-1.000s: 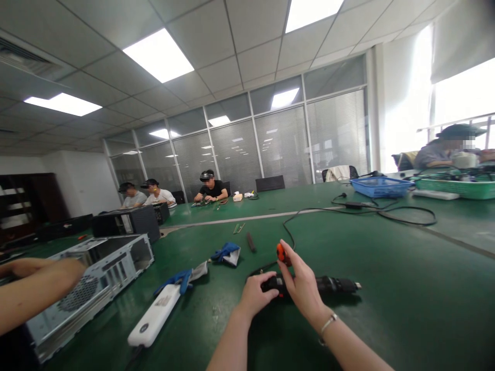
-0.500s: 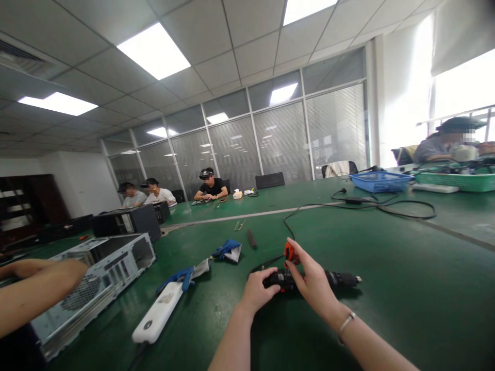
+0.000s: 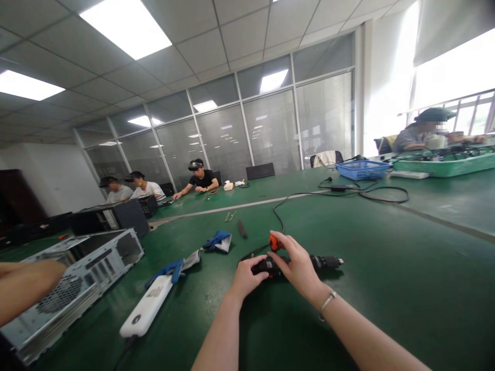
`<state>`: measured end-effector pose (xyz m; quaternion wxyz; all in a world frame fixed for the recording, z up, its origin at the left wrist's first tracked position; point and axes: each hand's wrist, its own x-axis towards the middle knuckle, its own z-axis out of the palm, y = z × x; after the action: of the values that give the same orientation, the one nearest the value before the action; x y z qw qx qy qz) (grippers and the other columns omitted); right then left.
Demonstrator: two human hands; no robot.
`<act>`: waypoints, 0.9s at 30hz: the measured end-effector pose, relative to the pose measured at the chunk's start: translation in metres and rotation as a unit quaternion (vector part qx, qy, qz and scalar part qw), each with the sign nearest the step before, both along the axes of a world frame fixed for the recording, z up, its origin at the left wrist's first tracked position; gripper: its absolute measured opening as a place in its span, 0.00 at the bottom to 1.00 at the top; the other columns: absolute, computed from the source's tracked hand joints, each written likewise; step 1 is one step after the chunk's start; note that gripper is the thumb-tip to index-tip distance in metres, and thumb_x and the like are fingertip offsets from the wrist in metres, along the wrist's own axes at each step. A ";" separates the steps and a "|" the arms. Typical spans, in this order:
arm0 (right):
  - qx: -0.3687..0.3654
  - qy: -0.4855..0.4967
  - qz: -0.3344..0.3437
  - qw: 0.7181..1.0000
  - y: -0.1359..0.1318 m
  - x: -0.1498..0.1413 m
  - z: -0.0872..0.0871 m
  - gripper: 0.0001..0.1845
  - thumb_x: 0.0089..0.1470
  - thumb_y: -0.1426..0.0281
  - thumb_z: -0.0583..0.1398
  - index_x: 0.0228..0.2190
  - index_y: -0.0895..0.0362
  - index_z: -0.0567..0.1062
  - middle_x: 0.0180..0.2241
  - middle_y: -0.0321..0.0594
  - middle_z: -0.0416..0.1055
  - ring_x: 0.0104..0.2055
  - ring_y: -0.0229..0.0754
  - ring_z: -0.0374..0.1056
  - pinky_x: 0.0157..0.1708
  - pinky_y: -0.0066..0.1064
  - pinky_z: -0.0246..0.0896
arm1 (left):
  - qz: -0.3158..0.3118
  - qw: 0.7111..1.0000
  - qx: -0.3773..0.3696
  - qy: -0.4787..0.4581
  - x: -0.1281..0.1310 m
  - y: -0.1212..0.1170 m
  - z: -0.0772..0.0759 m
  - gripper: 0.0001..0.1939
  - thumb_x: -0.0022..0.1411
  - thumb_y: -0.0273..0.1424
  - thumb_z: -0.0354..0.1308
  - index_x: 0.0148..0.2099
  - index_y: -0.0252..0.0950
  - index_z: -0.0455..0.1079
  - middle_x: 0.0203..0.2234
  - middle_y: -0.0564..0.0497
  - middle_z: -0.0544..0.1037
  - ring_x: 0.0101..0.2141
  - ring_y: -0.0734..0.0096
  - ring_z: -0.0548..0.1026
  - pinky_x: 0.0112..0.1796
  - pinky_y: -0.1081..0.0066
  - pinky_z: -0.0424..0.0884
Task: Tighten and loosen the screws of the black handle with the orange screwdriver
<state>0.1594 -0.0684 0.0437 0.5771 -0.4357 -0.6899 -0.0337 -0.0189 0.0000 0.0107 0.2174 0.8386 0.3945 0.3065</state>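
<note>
A glass partition [image 3: 270,123] closed off the back of the room, behind a long green table [image 3: 386,288]. At the far left, a co-worker's bare arm [image 3: 31,288] crossed in front of an open metal case [image 3: 91,281]; a dark case [image 3: 129,216] stood behind it. Three people sat beyond, on the far side. Next came a white power strip [image 3: 149,306], lying aslant, with one blue-and-grey glove [image 3: 176,270] against its upper end and another glove [image 3: 219,241] just beyond. Two thin strips [image 3: 229,216] and a dark bar [image 3: 242,229] lay farther back.

The left hand [image 3: 247,278] had its fingers and thumb closed about the rear end of a black driver [image 3: 325,262], which lay crosswise near the person, its tip pointing right. The right hand [image 3: 296,260] reached over the driver's middle, thumb and index finger drawn narrow around a small orange piece [image 3: 274,242]; whether that piece touched the driver could not be told. A black cable [image 3: 275,210] curved away behind to the right, towards a blue basket [image 3: 361,173] and a green basket [image 3: 436,168].
</note>
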 end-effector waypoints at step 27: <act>0.017 -0.042 0.013 0.999 -0.002 0.001 -0.003 0.27 0.62 0.72 0.52 0.61 0.50 0.55 0.43 0.44 0.68 0.41 0.45 0.68 0.40 0.37 0.67 | 0.006 1.000 0.008 0.000 0.001 0.000 -0.002 0.26 0.48 0.28 0.66 0.52 0.42 0.73 0.43 0.52 0.79 0.42 0.61 0.77 0.48 0.65 0.69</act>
<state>0.1609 -0.0701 0.0402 0.5554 -0.4151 -0.7184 -0.0566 -0.0184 0.0005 0.0083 0.2095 0.8379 0.3968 0.3108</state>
